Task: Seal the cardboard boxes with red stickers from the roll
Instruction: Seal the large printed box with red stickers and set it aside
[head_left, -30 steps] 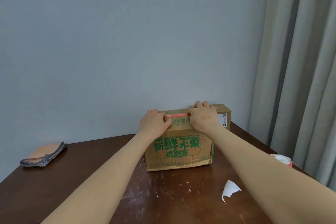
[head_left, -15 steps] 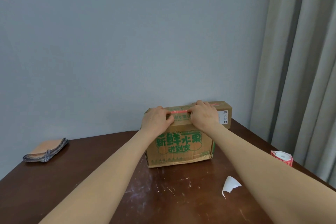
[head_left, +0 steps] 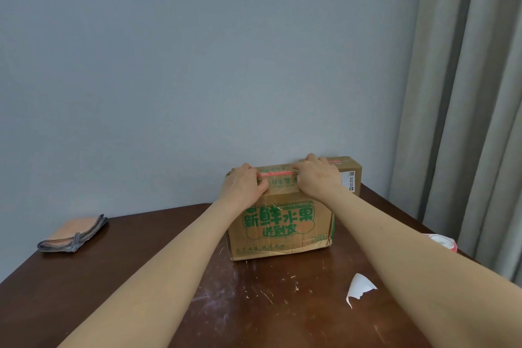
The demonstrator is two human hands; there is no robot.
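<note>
The left hand (head_left: 245, 187) and right hand (head_left: 317, 178) are pressing, fingers spread, the flimsy-looking red sticker (head_left: 278, 174) flat at its ends onto the seemingly stiff cardboard box (head_left: 282, 224).

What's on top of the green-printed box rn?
A red sticker lies across the box top; left hand and right hand press down at its ends, so both sticker ends are covered.

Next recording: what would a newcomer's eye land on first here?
The cardboard box with green print, at the back of the table, draws the eye, with the left hand and right hand pressing on its top at either end of a red sticker. Next come the white paper scrap lying front right on the table and the folded cloth far left.
</note>
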